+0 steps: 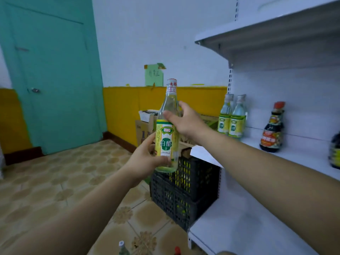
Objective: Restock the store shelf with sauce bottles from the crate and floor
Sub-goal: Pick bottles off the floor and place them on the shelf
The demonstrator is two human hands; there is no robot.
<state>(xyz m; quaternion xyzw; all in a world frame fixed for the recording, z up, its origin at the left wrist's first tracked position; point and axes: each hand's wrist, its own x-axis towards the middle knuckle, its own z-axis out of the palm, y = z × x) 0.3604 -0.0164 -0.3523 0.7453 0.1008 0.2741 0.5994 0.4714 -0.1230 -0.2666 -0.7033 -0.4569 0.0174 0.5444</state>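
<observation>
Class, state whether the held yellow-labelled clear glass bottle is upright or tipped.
Upright: the clear glass bottle has its red-and-white cap on top, base lowest.

The vinegar bottle (166,126) is upright, left hand (145,157) at its base, right hand (185,122) at its shoulder, above the crate (184,184) on the floor (55,181). To its right, on the shelf (303,155), two shelved bottles (231,120) stand left of a soy sauce bottle (272,129).

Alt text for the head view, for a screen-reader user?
A person holds a clear vinegar bottle in mid-air, left grip round its base, right grip at its shoulder. To the right, a white shelf carries matching bottles and a dark sauce bottle; a black crate stands beside it.
</observation>
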